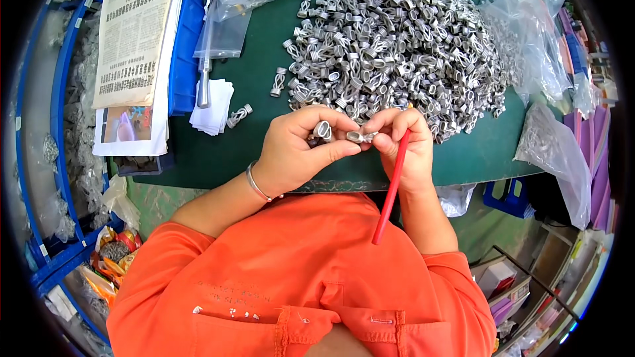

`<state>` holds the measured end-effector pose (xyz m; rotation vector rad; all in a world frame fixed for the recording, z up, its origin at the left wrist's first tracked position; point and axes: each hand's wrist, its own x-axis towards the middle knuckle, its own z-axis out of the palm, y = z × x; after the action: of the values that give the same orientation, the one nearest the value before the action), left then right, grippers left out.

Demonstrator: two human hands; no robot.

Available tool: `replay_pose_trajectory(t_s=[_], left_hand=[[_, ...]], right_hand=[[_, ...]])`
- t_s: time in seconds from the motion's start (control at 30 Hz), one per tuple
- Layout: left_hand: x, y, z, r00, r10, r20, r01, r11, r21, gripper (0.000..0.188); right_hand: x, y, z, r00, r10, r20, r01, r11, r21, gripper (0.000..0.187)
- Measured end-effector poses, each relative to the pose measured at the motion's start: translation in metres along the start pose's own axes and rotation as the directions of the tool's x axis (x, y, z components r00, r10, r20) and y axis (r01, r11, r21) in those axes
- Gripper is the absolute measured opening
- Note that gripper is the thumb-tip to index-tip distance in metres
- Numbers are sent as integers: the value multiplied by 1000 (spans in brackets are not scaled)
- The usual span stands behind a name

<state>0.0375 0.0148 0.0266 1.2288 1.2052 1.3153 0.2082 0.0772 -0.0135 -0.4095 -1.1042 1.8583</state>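
Note:
My left hand (297, 142) is closed around a small silvery metal fitting (322, 130) with an oval opening. A second metal fitting (356, 137) lies between the fingertips of both hands, in front of my chest at the table's near edge. My right hand (409, 142) is closed too, pinching the far end of that second fitting. A slim red stick (391, 188), perhaps a pen or tool handle, passes through the right hand and slants down toward my orange top. Beyond the hands spreads a big pile of similar metal fittings (397, 46).
Loose fittings (278, 82) lie left of the pile on the green table (254, 102). Further left are white paper slips (213, 107), a metal-shafted tool (204, 89) and a blue bin (185, 46) beside a newspaper (135, 33). Clear plastic bags (539, 46) crowd the right.

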Motion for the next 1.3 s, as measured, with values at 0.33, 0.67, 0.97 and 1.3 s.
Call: replay_pose_trajectory(t_s=[0.33, 0.67, 0.97, 1.3], left_hand=[[-3, -7, -2, 988, -147, -42, 148, 989, 6, 22], [2, -5, -6, 812, -546, 205, 516, 508, -690, 28], [2, -9, -21, 882, -468, 58, 365, 599, -713, 7], [3, -8, -11, 853, -510, 111, 508, 763, -400, 22]], right_hand=[[-3, -3, 12, 956, -292, -37, 260, 897, -359, 39], [6, -16, 21, 899, -376, 225, 438, 754, -489, 32], [19, -3, 20, 945, -257, 205, 269, 248, -931, 28], [4, -17, 11, 963, -269, 11, 217, 751, -624, 28]])
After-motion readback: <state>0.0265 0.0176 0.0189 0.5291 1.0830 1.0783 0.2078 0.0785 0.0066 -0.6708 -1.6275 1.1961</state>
